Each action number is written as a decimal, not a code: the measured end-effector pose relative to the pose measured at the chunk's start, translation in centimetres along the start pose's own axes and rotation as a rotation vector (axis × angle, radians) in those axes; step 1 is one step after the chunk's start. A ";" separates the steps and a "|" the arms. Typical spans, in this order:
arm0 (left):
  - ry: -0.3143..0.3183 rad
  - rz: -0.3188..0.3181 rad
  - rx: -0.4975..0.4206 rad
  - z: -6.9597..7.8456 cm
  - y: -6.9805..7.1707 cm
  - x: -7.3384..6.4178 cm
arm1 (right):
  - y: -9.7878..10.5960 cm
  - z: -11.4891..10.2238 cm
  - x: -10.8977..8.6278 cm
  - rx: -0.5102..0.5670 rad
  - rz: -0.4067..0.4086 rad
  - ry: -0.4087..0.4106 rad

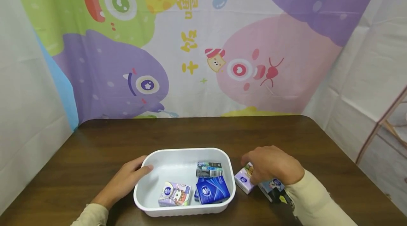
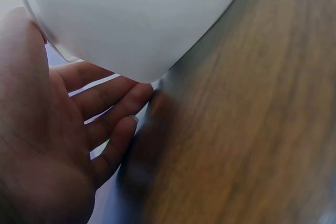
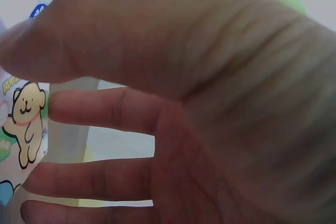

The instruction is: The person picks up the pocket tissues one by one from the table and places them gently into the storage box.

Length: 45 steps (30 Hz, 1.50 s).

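Observation:
At its left end, a white plastic tub [image 1: 171,211] is held by my left hand [image 1: 127,180], thumb over the rim and fingers against the outer wall. Inside it are a purple cartoon tissue pack [image 1: 175,195], blue tissue packs [image 1: 213,190] partly stacked, and a dark printed tissue pack [image 1: 209,169]. Right of the tub, my right hand [image 1: 275,164] pinches a light purple tissue pack [image 1: 244,180] between thumb and fingers. A puppy drawing shows on the pinched pack [image 3: 26,114] in the right wrist view. Partly under that hand lies a blue-grey tissue pack [image 1: 274,186].
A black item [image 1: 281,197] beside the blue-grey pack is mostly hidden by the right sleeve. Everything rests on a dark brown wooden table [image 1: 108,141]. Behind its far edge hangs a cartoon-printed cloth [image 1: 197,98], with pale cloth at both sides.

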State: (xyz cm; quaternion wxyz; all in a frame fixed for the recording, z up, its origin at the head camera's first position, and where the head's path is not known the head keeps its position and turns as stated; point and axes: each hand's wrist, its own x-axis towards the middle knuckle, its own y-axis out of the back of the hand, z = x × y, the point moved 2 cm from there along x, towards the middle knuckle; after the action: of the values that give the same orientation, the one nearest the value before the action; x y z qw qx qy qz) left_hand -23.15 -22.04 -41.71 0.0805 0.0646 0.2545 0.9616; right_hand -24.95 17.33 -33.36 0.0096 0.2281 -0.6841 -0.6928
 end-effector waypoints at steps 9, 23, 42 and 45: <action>0.000 -0.002 0.008 0.1 0.1 0.0 | -0.3 0.1 0.3 -0.026 0.011 0.014; 0.009 0.002 0.016 0.0 0.2 0.0 | -0.2 0.5 1.2 0.022 0.009 0.015; -0.007 0.007 0.007 0.1 0.0 0.0 | -0.6 0.2 1.1 0.051 0.016 0.085; 0.004 0.011 0.010 0.0 0.0 0.0 | -0.7 0.2 1.1 0.044 0.026 0.094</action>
State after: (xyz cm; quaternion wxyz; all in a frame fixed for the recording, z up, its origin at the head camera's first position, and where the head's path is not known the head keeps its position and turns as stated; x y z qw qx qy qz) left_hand -23.18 -22.01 -41.66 0.0745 0.0643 0.2591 0.9608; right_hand -25.76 17.20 -34.34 0.0454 0.2516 -0.7010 -0.6658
